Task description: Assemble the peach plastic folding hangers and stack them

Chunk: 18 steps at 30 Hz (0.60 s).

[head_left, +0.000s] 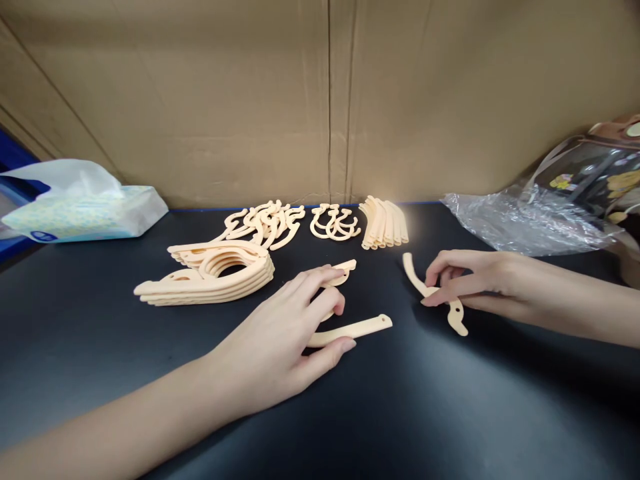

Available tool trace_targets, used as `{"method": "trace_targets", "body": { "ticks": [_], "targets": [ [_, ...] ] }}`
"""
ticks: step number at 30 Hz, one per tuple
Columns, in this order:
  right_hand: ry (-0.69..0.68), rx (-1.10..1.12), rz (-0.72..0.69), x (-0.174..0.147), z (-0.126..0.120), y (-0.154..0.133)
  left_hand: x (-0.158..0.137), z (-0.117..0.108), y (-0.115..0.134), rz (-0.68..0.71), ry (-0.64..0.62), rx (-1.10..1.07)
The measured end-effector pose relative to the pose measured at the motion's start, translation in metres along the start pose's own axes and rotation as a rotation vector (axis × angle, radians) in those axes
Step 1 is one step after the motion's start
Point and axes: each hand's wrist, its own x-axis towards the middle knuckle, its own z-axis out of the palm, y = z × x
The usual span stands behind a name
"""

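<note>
Palm down on the black table, my left hand (295,333) curls over cream plastic hanger parts. Its thumb rests along the lower edge of a straight-ended hanger arm (365,327) with a hole at its tip. A second piece (345,268) with a small hole shows past the fingertips; the hand covers the rest of both. To the right, my right hand (470,280) pinches a thin curved hanger arm (456,315) between thumb and fingers. Its long end points up and left, and its rounded end with a hole hangs below the fingers.
A stack of folded hangers (215,288) lies left of my left hand. Behind are a pile of curved arms (267,223), several hooks (336,225) and a row of straighter arms (384,223). A tissue pack (95,210) stands left, a clear plastic bag (530,220) right. Cardboard (240,100) walls the back.
</note>
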Motion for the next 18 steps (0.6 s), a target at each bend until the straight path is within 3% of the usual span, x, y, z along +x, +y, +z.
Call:
{"method": "trace_targets", "body": {
  "ticks": [6,8,12,15,18],
  "targets": [
    [0.173,-0.151,-0.001,0.007,0.007,-0.015,0.001,-0.002,0.001,0.054,0.018,0.029],
    [0.234,-0.111,-0.014,0.009,0.012,-0.022,0.002,-0.003,0.001,0.103,-0.004,0.066],
    [0.252,0.058,0.04,0.011,0.023,-0.031,0.003,-0.004,0.002,0.153,-0.029,0.086],
    [0.234,0.053,0.137,0.012,0.029,-0.034,0.004,-0.003,0.002,0.159,-0.021,0.068],
    [0.221,0.044,0.123,0.014,0.033,-0.036,0.004,-0.004,0.003,0.142,0.002,0.031]
  ]
}}
